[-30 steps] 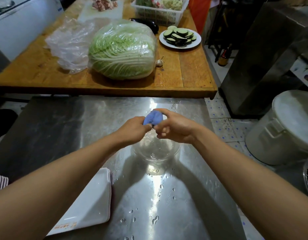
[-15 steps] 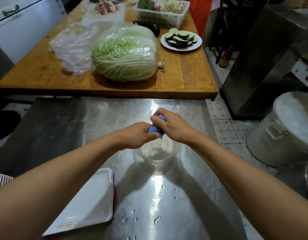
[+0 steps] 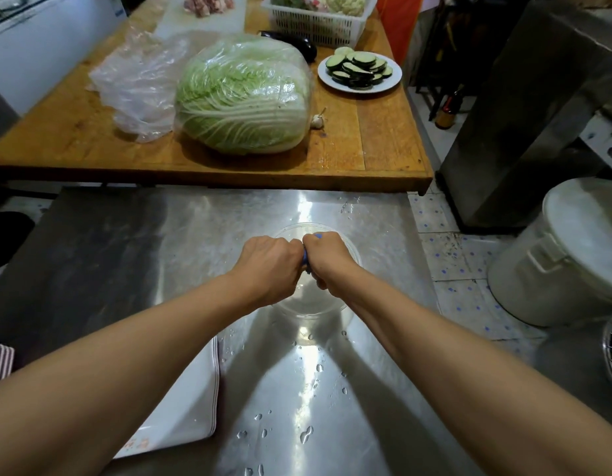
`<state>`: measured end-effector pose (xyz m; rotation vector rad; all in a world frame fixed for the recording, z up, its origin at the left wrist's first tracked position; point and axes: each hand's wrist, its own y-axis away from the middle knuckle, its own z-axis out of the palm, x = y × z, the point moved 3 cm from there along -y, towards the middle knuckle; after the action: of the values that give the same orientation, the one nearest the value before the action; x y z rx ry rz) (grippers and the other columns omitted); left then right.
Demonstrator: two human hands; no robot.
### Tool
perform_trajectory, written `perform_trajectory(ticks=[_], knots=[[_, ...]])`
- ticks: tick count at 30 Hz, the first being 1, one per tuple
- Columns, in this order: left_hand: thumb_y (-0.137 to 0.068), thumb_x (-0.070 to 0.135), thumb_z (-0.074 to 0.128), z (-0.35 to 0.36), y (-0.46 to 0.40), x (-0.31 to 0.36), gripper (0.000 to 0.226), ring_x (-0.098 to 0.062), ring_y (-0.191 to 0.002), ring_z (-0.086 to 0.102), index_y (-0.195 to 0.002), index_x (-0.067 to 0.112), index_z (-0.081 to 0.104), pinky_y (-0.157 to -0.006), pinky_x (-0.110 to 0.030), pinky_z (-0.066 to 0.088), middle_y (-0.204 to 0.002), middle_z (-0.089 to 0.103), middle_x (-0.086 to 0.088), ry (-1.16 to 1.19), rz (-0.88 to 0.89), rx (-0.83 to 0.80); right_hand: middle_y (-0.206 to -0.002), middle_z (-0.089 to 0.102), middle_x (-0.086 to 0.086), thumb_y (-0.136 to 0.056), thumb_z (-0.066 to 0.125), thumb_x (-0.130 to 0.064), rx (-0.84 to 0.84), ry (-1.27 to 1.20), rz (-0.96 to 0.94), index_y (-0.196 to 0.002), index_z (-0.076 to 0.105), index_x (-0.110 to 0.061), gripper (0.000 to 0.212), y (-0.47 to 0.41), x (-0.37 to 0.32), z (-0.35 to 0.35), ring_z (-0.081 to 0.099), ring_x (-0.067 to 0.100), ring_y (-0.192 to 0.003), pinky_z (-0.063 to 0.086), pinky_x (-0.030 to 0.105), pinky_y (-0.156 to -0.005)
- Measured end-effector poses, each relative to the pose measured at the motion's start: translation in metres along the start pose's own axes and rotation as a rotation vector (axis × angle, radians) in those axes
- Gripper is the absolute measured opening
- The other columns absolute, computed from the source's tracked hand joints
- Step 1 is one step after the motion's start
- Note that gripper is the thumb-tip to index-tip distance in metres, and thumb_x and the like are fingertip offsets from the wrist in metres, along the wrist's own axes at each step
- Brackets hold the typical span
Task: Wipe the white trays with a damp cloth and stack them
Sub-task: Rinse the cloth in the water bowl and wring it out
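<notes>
Above the clear glass bowl [image 3: 311, 304] on the steel counter [image 3: 126, 242], left hand [image 3: 268, 266] and right hand [image 3: 326, 259] clench the blue cloth [image 3: 305, 257] between them, the stacked white trays [image 3: 191, 403] lying near the bowl's left side.

A working kitchen: steel counter [image 3: 126, 255], wooden prep table [image 3: 376, 146] bearing cabbage [image 3: 242, 97] and sliced eggplant [image 3: 359, 68].
</notes>
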<state>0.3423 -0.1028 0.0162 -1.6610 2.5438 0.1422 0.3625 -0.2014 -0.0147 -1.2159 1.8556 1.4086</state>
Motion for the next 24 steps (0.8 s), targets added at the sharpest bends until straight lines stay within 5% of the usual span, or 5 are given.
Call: perform_trajectory(ticks=[8, 20, 24], knots=[[-0.095, 0.023, 0.037, 0.001, -0.004, 0.005, 0.012, -0.019, -0.046, 0.023, -0.086, 0.018, 0.041, -0.045, -0.029, 0.010, -0.082, 0.062, -0.005, -0.085, 0.021, -0.030, -0.054, 0.045, 0.011, -0.080, 0.037, -0.010, 0.054, -0.052, 0.078, -0.057, 0.041, -0.011, 0.024, -0.007, 0.009, 0.002, 0.036, 0.022, -0.049, 0.024, 0.026, -0.046], [-0.094, 0.021, 0.036, -0.005, 0.003, 0.009, 0.012, -0.020, -0.050, 0.028, -0.093, 0.016, 0.047, -0.045, -0.029, 0.010, -0.084, 0.065, -0.003, -0.112, 0.004, -0.009, -0.051, 0.042, 0.008, -0.084, 0.039, -0.011, 0.008, -0.158, 0.186, -0.058, 0.043, -0.007, 0.027, 0.007, 0.001, -0.003, 0.032, 0.018, -0.044, 0.023, 0.023, -0.048], [-0.096, 0.031, 0.041, -0.007, 0.007, 0.005, 0.022, -0.023, -0.064, 0.046, -0.104, 0.014, 0.052, -0.049, -0.028, 0.021, -0.094, 0.065, -0.007, 0.022, -0.068, -0.028, -0.055, 0.042, 0.010, -0.094, 0.039, -0.019, -0.121, -0.154, 0.161, -0.063, 0.042, -0.009, 0.032, 0.018, -0.008, -0.009, 0.028, 0.016, -0.044, 0.022, 0.021, -0.047]])
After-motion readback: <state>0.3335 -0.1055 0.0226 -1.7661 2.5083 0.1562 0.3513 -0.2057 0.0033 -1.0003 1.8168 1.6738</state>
